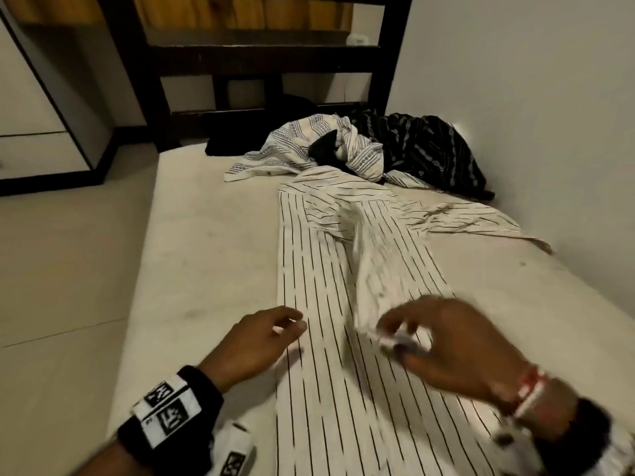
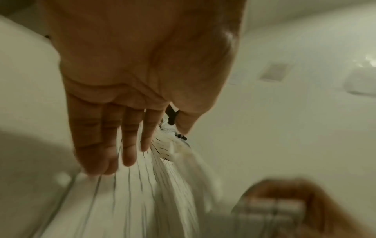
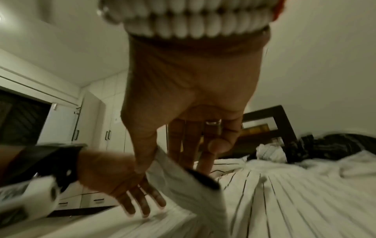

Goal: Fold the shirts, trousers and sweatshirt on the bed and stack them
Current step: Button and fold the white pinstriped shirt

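A white shirt with thin black stripes point(image 1: 319, 276) lies lengthwise on the mattress point(image 1: 206, 235), its left side folded in. My right hand point(image 1: 446, 341) pinches the cuff point(image 3: 183, 180) of one sleeve point(image 1: 374, 262), which runs down the middle of the shirt. My left hand point(image 1: 261, 338) is over the shirt's left edge with its fingers point(image 2: 114, 128) straight and holding nothing. The other sleeve point(image 1: 464, 218) lies spread out to the right. A white patterned garment point(image 1: 302, 149) and a black patterned garment point(image 1: 429, 149) sit crumpled at the head of the bed.
A dark wooden bed frame point(image 1: 261, 56) stands behind the pile. A wall point(image 1: 549, 97) runs along the right side of the mattress. Tiled floor point(image 1: 68, 252) and a white wardrobe point(image 1: 34, 115) are to the left.
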